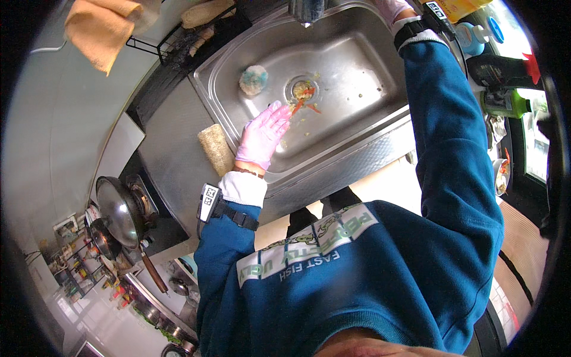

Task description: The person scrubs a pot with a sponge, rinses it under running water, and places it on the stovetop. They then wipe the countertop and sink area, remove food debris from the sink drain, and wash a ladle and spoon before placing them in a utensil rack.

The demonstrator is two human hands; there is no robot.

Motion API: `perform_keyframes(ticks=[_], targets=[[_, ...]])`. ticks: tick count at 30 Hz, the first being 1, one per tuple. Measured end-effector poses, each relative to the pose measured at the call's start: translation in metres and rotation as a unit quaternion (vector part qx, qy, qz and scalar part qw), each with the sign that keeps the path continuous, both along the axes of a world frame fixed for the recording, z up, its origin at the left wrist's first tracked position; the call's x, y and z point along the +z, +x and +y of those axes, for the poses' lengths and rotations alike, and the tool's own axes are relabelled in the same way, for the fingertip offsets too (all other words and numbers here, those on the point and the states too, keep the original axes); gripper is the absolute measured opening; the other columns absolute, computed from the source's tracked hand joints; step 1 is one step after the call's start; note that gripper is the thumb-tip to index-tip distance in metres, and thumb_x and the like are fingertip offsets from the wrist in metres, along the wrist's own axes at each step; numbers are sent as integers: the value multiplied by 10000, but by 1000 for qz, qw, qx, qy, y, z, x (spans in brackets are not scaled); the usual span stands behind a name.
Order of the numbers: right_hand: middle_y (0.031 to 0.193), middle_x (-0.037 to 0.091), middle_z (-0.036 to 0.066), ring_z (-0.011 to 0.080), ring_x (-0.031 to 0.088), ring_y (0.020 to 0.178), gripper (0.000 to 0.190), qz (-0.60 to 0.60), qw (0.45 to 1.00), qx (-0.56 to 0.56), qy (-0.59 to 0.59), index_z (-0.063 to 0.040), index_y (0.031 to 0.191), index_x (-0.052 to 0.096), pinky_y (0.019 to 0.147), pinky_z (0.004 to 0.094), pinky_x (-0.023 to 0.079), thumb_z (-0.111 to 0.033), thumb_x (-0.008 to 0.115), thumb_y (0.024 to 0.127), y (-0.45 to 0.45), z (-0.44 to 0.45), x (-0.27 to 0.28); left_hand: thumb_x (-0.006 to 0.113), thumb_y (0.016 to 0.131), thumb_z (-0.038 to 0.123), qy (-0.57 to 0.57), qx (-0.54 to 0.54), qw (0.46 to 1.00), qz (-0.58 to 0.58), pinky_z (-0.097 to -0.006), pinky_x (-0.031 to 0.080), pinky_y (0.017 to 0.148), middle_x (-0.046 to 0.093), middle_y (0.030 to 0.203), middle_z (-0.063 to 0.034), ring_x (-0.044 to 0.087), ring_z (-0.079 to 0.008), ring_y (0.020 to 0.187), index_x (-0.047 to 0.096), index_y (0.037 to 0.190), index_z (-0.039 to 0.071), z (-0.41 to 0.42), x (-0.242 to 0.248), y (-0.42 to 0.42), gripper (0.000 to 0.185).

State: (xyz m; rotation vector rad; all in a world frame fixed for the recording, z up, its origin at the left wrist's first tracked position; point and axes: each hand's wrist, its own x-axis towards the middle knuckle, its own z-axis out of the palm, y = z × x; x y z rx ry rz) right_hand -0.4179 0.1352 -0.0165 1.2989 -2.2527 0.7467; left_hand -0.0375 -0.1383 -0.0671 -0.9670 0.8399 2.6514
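Observation:
My left hand (264, 136), in a pink disposable glove, reaches over the near left part of the stainless steel sink (343, 58). Its fingers are stretched out and I see nothing held in them. Just beyond the fingertips, orange-red and pale yellow food scraps (304, 93) lie in and around the drain; whether the fingers touch them I cannot tell. A white and teal scrubbing ball (254, 80) rests on the basin floor, left of the drain. My right hand (395, 8), also gloved in pink, is at the sink's far right corner, with its fingers cut off by the frame's top edge.
A loofah (217, 149) lies on the counter against the sink's left rim. The faucet (306, 12) overhangs the far side. Bottles (502, 71) line the right. Leftward, a lidded pan (120, 212) sits by the stove, its handle pointing towards me. An orange cloth (100, 29) hangs at upper left.

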Motion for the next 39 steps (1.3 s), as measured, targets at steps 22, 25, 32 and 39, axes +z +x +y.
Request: perform_keyframes(ticks=[22, 25, 32, 39], targets=[[1181, 667, 80, 173, 625, 1079, 380, -798, 522, -77, -293, -20, 1237, 628, 925, 310, 470, -287, 607, 968, 289, -23, -54, 629, 907, -1, -144, -20, 989, -4, -269, 523, 855, 653, 1085, -87, 634, -156, 920, 589, 1248, 0, 49, -47, -87, 343], [1189, 666, 93, 176, 626, 1085, 377, -805, 497, -60, -318, -7, 1240, 622, 921, 308, 480, -274, 605, 973, 282, -29, -49, 693, 856, 16, -237, -95, 966, 36, -289, 510, 898, 656, 1115, -96, 635, -190, 984, 592, 1269, -5, 44, -58, -91, 426], [1372, 574, 73, 192, 548, 1231, 512, -660, 661, -110, -339, -65, 1393, 532, 1002, 321, 425, -324, 607, 957, 186, -7, -19, 818, 710, 308, -712, -354, 577, -186, -451, 251, 1199, 92, 1602, -288, 159, -447, 1478, 196, 1562, 169, -64, -128, -128, 1064], [1520, 407, 123, 270, 411, 1362, 853, -509, 803, -128, -281, -64, 1543, 285, 1128, 386, 299, -470, 631, 878, 77, -18, 2, 815, 720, 369, -740, -437, 465, -212, -493, 401, 1095, 347, 1489, -205, 401, -395, 1366, 132, 1568, 265, -73, -160, -149, 1093]])
